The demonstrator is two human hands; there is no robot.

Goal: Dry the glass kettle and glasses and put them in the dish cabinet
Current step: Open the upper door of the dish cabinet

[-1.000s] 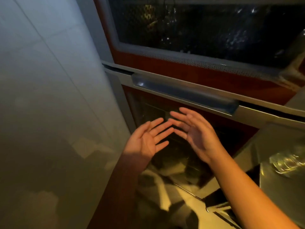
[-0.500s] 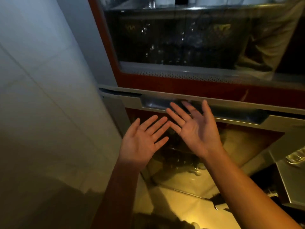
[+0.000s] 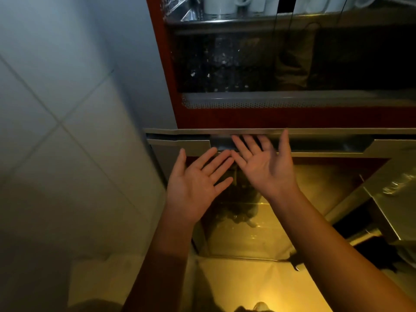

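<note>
As palms face up, the left hand (image 3: 194, 185) and right hand (image 3: 267, 169) spread wide and empty.

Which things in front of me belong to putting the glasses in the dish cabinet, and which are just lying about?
Part of the job: dish cabinet; its handle recess; left hand and right hand, both open and empty.
Just there: white cups on the upper shelf; tiled wall; steel counter on the right.
</note>
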